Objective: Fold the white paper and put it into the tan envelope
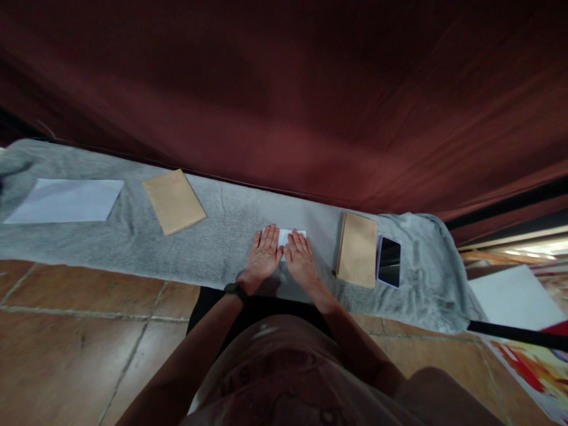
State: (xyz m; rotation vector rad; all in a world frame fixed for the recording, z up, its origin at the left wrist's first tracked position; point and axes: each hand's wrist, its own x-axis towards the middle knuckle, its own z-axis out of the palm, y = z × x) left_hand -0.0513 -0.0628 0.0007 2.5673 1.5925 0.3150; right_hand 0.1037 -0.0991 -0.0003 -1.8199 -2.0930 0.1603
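Observation:
A small piece of white paper, seemingly folded (285, 236), lies on the grey cloth in front of me, mostly covered by my hands. My left hand (264, 255) rests flat on its left part, fingers stretched out, with a dark watch on the wrist. On the right part lies my right hand (300, 258), palm down with the fingers extended. The two thumbs nearly meet near the paper's lower middle. Neither hand grips anything.
A stack of brown envelopes (357, 248) and a phone (389, 261) lie to the right. Leftward are another brown envelope (174, 201) and white paper sheets (66, 200). The grey cloth (222, 248) borders a dark red fabric wall (284, 118).

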